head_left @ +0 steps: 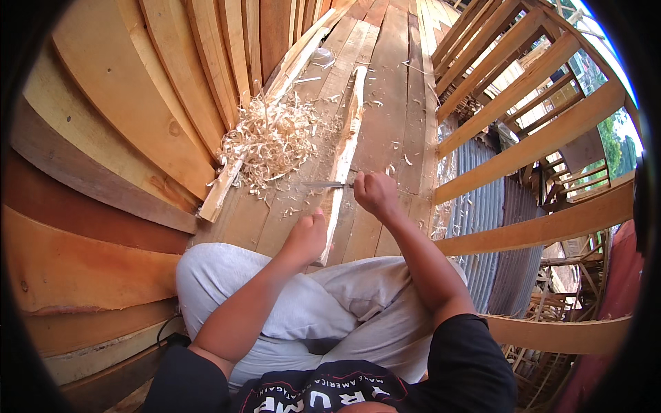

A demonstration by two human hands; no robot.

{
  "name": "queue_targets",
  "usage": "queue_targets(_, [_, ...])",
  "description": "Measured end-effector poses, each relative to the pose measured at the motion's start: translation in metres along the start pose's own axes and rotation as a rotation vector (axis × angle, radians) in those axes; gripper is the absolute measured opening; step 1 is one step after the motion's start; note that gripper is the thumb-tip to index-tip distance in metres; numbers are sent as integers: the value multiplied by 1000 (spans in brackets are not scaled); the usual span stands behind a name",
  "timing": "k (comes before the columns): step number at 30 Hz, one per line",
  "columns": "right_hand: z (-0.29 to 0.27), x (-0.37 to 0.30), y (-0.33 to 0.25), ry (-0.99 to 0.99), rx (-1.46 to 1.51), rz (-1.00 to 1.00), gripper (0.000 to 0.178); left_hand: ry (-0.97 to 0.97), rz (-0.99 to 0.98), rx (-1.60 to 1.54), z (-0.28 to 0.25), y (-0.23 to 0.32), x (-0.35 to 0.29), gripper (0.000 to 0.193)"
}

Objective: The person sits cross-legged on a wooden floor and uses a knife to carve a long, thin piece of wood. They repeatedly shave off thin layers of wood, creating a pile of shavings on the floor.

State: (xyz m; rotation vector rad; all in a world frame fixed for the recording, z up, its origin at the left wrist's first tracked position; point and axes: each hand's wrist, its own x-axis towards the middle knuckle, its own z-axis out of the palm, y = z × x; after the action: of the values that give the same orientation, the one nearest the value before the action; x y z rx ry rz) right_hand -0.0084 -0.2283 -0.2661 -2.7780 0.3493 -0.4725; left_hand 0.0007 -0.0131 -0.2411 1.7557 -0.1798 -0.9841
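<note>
With twelve o'clock straight ahead of you, the pale, partly stripped stick (346, 148) lies on the plank floor (389, 131) before you, its far end at about half past twelve and its near end at six, close to your crossed legs in grey trousers (275, 323). Your left hand (305, 237), just toward seven, has its fingers curled around the stick near that end; some fingertips show past its right edge.

Your right hand (375, 194), toward two, is closed in a fist on the handle of a knife (320, 184), its fingers pressed together and hiding most of the grip. The blade lies across the stick beyond your left hand and points to nine; you cannot tell from here how deep the edge sits in the wood.

At ten to eleven you have a heap of curled shavings (272, 141), with loose curls scattered toward one. A long strip of wood (224, 189) runs beside the heap along the foot of the board wall (117, 82) on your left. A small clear round object (322, 57) sits near twelve. Railing slats (527, 100) rise at two, and grey corrugated sheets (471, 206) show between them at three.
</note>
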Motion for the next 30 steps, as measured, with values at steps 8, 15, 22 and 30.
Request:
queue_targets(8, [15,-2,13,-19,13,-58,49,80,-31,138,-7,18,-4,58])
queue_targets(15, [9,0,-3,-8,-32,-25,51,24,71,194,-4,5,-7,48])
queue_targets(22, [-1,-1,-21,-65,35,64,50,-32,8,189,-12,5,-7,46])
queue_targets(30, [-8,-9,-29,-159,9,-115,50,-16,105,239,-20,9,-9,49])
